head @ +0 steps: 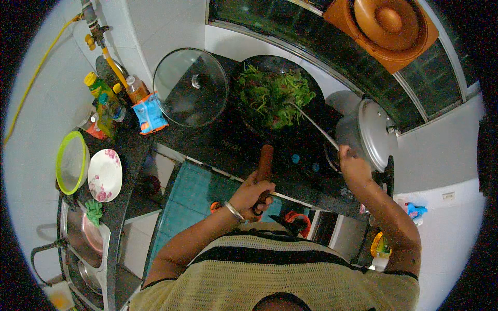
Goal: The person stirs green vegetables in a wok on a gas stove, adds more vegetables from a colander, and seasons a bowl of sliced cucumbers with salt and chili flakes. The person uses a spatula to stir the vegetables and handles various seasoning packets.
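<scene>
Leafy greens (274,95) fill a dark wok (311,77) on the cooktop before me. The wok's brown handle (266,159) points toward my body, and my left hand (256,196), with a bangle at the wrist, is closed around its near end. My right hand (356,167) grips a long thin-shafted cooking utensil (317,126). Its far end is buried in the greens, so I cannot tell whether it is a spatula or a ladle. A clear glass lid (186,93) with a knob lies left of the wok.
A lidded metal pot (375,136) stands near my right hand. On the left are a blue packet (149,114), several bottles (103,101), a green-rimmed strainer (72,163), a floral plate (104,175) and a steel sink (105,248). A window (272,29) runs behind the wok.
</scene>
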`<state>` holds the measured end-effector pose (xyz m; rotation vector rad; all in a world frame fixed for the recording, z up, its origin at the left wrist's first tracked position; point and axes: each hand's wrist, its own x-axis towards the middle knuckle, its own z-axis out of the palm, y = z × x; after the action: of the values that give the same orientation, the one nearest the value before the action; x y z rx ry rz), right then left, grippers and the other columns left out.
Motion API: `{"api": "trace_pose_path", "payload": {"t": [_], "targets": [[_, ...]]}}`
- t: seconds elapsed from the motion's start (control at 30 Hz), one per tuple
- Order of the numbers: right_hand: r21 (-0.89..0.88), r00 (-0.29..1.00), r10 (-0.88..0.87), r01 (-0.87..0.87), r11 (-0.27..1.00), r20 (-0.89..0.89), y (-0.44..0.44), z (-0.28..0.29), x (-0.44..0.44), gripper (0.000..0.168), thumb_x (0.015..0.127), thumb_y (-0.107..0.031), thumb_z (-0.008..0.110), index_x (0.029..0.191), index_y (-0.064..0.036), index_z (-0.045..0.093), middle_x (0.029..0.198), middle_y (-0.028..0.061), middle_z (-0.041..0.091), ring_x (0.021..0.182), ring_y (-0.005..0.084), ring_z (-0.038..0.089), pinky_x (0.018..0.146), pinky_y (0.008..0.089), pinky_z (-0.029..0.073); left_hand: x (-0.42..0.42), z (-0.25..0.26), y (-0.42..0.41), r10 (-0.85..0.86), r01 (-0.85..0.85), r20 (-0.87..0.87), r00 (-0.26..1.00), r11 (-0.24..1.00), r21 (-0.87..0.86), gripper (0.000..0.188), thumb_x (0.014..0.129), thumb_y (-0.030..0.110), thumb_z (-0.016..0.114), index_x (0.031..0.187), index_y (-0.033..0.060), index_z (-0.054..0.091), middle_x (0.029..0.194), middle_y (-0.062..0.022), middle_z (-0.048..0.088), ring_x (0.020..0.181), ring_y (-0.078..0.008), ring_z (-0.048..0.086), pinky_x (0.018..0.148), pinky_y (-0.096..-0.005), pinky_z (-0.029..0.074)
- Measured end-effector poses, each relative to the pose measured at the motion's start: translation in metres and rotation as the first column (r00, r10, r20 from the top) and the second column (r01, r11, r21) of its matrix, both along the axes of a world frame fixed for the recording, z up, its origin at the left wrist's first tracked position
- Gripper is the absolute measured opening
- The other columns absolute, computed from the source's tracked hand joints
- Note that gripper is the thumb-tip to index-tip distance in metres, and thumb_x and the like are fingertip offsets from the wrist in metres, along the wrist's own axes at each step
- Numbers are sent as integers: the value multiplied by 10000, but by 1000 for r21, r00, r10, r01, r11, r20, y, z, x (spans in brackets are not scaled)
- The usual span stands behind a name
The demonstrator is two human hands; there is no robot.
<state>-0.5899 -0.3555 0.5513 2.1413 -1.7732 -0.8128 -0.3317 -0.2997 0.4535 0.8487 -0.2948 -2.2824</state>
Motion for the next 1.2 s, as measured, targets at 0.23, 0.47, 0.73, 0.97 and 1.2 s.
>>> {"api": "trace_pose_path", "payload": {"t": [0.23,0.47,0.73,0.97,1.2], "targets": [[-23,995,62,-64,998,-78,21,18,-23,281,738,-43,450,998,-6,351,774,171,568,625,274,596,493,346,486,5,13,-1,17,-17,32,999,1000,-10,319,728,87,554,953,122,330,662,-49,458,455,-123,445,308,-214,290],[-120,996,21,-11,993,86,-13,37,-20,241,775,-69,385,1009,-11,397,697,178,571,612,314,579,518,395,478,-1,4,-2,2,-2,17,1000,1000,-10,280,732,79,547,918,124,342,655,-50,458,456,-122,442,307,-214,289],[33,999,-25,24,999,29,14,-9,-18,151,783,-94,416,908,-29,362,730,183,571,594,301,595,471,392,489,5,6,-2,20,-19,26,999,999,-37,281,719,91,551,912,116,348,636,-47,452,449,-110,439,308,-204,286],[36,995,-88,87,996,53,-11,-17,3,172,811,-120,380,954,-28,352,750,191,580,669,342,589,574,432,486,2,10,-4,-11,13,44,999,999,-40,274,724,100,549,909,106,346,618,-40,447,451,-109,442,308,-203,283],[32,998,-52,53,998,-48,2,52,-6,330,753,-34,417,1080,-10,381,735,180,586,697,316,584,609,391,474,8,13,-4,-27,28,55,998,1000,-7,264,731,109,548,902,112,347,652,-46,453,448,-116,441,305,-214,274]]}}
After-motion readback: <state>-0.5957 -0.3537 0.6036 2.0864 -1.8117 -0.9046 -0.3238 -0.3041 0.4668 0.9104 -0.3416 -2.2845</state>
